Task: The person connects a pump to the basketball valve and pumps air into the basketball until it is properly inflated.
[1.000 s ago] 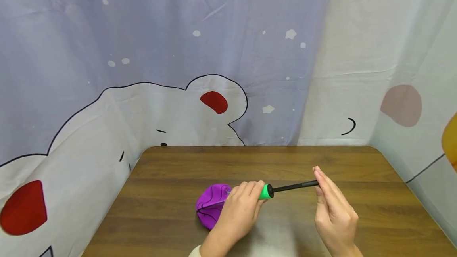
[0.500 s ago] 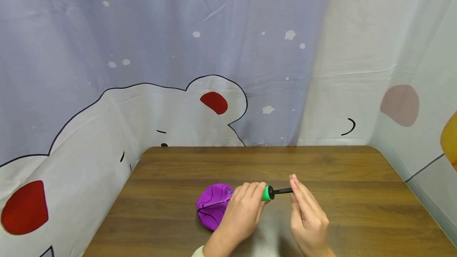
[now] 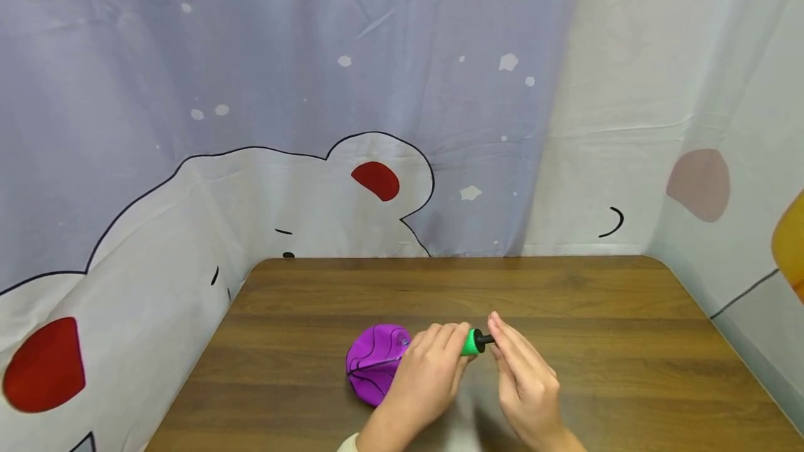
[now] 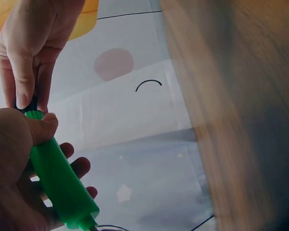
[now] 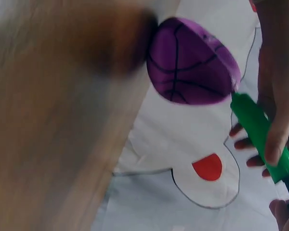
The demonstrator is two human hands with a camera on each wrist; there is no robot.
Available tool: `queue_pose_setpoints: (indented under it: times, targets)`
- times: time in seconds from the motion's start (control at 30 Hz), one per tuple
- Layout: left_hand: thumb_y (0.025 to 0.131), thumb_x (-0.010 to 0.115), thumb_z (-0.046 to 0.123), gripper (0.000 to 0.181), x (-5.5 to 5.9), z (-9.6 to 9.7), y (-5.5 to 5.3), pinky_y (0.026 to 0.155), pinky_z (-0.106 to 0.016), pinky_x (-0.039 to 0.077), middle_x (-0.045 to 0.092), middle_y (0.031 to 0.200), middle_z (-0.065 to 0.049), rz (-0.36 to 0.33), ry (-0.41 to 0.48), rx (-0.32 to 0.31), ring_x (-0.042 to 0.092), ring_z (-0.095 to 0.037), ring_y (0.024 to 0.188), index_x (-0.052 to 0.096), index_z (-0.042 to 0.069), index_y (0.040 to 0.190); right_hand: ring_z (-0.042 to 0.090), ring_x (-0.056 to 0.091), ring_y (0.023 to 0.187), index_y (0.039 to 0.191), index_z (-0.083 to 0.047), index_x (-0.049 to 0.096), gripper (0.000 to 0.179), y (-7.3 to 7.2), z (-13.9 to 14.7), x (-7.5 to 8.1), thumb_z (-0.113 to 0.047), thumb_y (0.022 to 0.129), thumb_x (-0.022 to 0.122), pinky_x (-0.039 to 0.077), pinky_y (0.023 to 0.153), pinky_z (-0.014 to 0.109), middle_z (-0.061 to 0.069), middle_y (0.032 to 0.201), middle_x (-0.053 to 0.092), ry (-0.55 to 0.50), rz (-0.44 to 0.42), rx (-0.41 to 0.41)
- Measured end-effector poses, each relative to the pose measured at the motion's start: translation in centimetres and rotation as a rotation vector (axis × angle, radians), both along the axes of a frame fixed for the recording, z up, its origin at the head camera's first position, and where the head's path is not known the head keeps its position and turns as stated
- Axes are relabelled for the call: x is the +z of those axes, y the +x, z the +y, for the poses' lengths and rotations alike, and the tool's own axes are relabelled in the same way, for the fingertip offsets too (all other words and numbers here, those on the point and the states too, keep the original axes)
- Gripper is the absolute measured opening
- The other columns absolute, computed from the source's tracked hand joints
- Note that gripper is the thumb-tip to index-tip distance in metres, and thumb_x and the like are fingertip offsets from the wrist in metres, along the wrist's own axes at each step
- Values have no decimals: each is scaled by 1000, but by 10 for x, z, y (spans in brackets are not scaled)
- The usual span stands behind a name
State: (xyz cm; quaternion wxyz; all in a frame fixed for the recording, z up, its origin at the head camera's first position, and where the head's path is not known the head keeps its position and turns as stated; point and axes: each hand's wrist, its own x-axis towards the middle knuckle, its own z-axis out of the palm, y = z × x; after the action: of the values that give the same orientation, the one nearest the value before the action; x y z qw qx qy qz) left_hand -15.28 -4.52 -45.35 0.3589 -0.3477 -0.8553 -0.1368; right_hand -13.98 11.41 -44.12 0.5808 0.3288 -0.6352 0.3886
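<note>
My left hand (image 3: 423, 372) grips the green barrel of a hand pump (image 3: 470, 344), its thumb lying along the barrel (image 4: 60, 178) in the left wrist view. At the barrel's far end, the thumb and fingers of my right hand (image 3: 529, 386) pinch the black plunger, of which only a short stretch of rod (image 3: 486, 339) shows. The handle itself is hidden in that hand. A purple ball (image 5: 188, 67) with black lines, caved in and soft, sits at the pump's nozzle. In the head view the left hand covers part of the ball (image 3: 373, 368).
Under the hands lies a brown wooden table (image 3: 301, 291). Behind it and along both sides hangs a printed cloth (image 3: 377, 75) with pale cartoon shapes, right at the table's back edge.
My right hand has moved left toward the left hand, pushing the black plunger rod mostly into the barrel. The left hand and the ball have barely shifted.
</note>
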Motion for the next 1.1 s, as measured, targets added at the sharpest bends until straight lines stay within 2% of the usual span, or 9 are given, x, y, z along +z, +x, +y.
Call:
queue_pose_setpoints:
  times: [0.17, 0.43, 0.57, 0.8, 0.93, 1.1]
  targets:
    - [92, 72, 28, 39, 1, -2, 0, 78, -29, 56, 67, 107, 2, -29, 2, 0, 63, -12, 90, 60, 10, 124, 26, 71, 107, 105, 18, 69, 27, 0, 13, 5, -7, 101, 59, 51, 100, 23, 29, 107, 72, 24, -6, -27]
    - [93, 71, 28, 40, 1, -6, 1, 82, -30, 56, 67, 109, 4, -79, -14, 22, 63, -12, 93, 59, 12, 128, 21, 72, 105, 105, 14, 72, 24, 7, 37, 24, -7, 100, 61, 51, 96, 17, 24, 106, 74, -79, -45, -161]
    - [93, 72, 28, 39, -1, -8, 3, 82, -30, 56, 66, 107, 4, -86, -4, 15, 62, -12, 91, 60, 11, 126, 17, 71, 109, 106, 15, 71, 20, 11, 44, 29, -1, 98, 61, 51, 95, 15, 24, 107, 73, -124, -86, -187]
    - [93, 72, 27, 40, 1, -8, -1, 83, -30, 55, 66, 109, 3, -84, -32, 33, 61, -13, 93, 59, 11, 127, 16, 68, 116, 109, 15, 71, 20, 12, 38, 27, 3, 96, 61, 50, 98, 16, 30, 108, 71, -131, -139, -185]
    - [90, 75, 25, 44, 3, -9, -3, 85, -32, 56, 67, 112, 1, -76, -35, 46, 63, -14, 95, 60, 9, 127, 25, 69, 114, 109, 16, 70, 21, 10, 26, 19, 3, 95, 60, 50, 99, 19, 29, 112, 70, -112, -130, -148]
    - [90, 75, 25, 43, 4, -8, -1, 87, -32, 55, 69, 114, -1, -85, -17, 20, 64, -15, 96, 61, 8, 127, 33, 69, 112, 109, 18, 68, 25, 10, 9, 7, -2, 99, 58, 50, 101, 23, 30, 115, 69, -82, -97, -104]
